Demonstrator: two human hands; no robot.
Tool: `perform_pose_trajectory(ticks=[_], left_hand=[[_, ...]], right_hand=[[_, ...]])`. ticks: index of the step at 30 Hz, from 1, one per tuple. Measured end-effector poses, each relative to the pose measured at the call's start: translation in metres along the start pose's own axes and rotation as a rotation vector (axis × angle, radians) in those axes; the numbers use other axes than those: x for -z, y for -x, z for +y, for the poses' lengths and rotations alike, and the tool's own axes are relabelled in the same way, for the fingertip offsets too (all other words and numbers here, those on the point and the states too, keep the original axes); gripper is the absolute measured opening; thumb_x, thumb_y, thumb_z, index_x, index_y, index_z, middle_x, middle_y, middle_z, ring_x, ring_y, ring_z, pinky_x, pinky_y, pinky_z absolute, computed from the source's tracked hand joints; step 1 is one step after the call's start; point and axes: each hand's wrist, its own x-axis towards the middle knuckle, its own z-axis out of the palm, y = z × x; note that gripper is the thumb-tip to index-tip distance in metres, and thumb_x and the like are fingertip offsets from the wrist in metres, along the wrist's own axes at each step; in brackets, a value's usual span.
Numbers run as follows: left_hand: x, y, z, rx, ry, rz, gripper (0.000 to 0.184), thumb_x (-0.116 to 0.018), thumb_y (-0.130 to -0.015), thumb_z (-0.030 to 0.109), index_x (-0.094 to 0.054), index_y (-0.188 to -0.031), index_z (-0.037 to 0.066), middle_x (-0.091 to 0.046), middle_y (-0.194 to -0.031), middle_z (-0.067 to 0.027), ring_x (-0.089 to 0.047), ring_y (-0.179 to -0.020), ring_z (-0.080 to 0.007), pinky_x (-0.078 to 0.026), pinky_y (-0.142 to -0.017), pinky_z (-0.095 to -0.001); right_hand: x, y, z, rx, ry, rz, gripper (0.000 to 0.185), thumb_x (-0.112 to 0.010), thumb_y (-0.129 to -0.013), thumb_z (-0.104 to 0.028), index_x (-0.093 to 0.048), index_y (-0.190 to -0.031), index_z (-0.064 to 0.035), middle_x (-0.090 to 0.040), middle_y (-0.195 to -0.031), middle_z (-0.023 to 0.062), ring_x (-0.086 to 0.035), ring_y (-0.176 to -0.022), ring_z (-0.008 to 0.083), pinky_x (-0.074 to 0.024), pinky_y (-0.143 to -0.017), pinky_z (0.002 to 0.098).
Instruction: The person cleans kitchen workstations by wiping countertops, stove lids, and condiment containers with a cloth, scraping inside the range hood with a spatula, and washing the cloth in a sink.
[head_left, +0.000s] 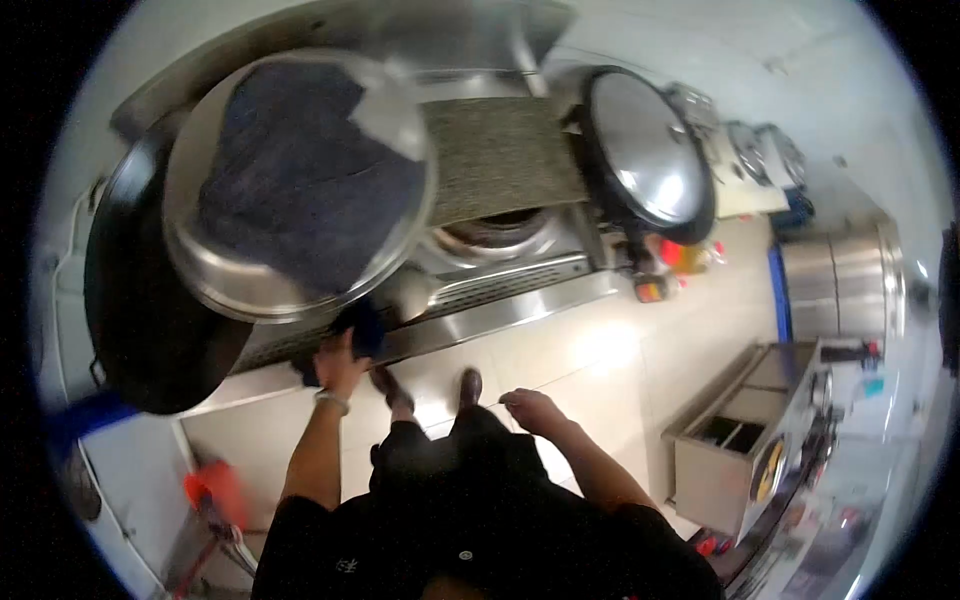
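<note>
My left hand point(342, 366) is closed on a dark blue cloth point(366, 328) at the front edge of the steel stove point(500, 308). Just above it, a wide round metal lid or basin point(215, 270) carries a spread grey-blue cloth point(310, 170). A rounded metal piece point(410, 292) sits beside the held cloth. My right hand point(535, 412) hangs over the tiled floor, away from the stove, its fingers curled with no object visible in them.
Left of the basin leans a large black wok point(150, 300). A flat greyish board point(505, 155) partly covers a burner point(500, 232). A lidded black pan point(650, 150) stands to the right, bottles point(690, 255) beyond it. Steel drawers point(725, 440) are at lower right, a red object point(218, 492) lower left.
</note>
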Motion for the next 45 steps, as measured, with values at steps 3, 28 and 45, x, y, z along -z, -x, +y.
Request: perform_pose_trajectory(ticks=[3, 28, 45], left_hand=[[0.030, -0.002, 0.026, 0.068, 0.116, -0.056, 0.055, -0.074, -0.079, 0.024, -0.054, -0.129, 0.013, -0.066, -0.110, -0.0164, -0.063, -0.100, -0.0335, -0.049, -0.087, -0.0410], [-0.053, 0.187, 0.782, -1.267, 0.632, -0.369, 0.019, -0.069, -0.082, 0.009, -0.067, -0.100, 0.003, -0.063, -0.089, -0.0127, -0.064, -0.081, -0.0286, -0.051, -0.072, -0.0356], [-0.109, -0.028, 1.143, -1.456, 0.515, -1.015, 0.047, -0.066, -0.085, 0.012, -0.054, -0.129, 0.002, -0.058, -0.125, -0.0168, -0.062, -0.108, -0.0289, -0.053, -0.089, -0.0359]], right_hand=[[0.002, 0.036, 0.031, -0.029, -0.030, 0.119, 0.019, -0.053, -0.093, -0.019, -0.066, -0.106, -0.0103, -0.068, -0.098, 0.0148, -0.064, -0.091, 0.0352, -0.0527, -0.079, 0.0441], [0.104, 0.264, 0.398, 0.086, -1.693, 0.949, 0.050, -0.056, -0.095, -0.014, -0.037, -0.140, -0.0028, -0.055, -0.121, 0.0077, -0.055, -0.110, 0.0200, -0.0476, -0.096, 0.0330], [0.443, 0.263, 0.685, -0.088, -1.293, 1.138, 0.029, -0.065, -0.080, -0.010, -0.055, -0.107, -0.0041, -0.062, -0.090, 0.0082, -0.062, -0.085, 0.0233, -0.0520, -0.080, 0.0358]])
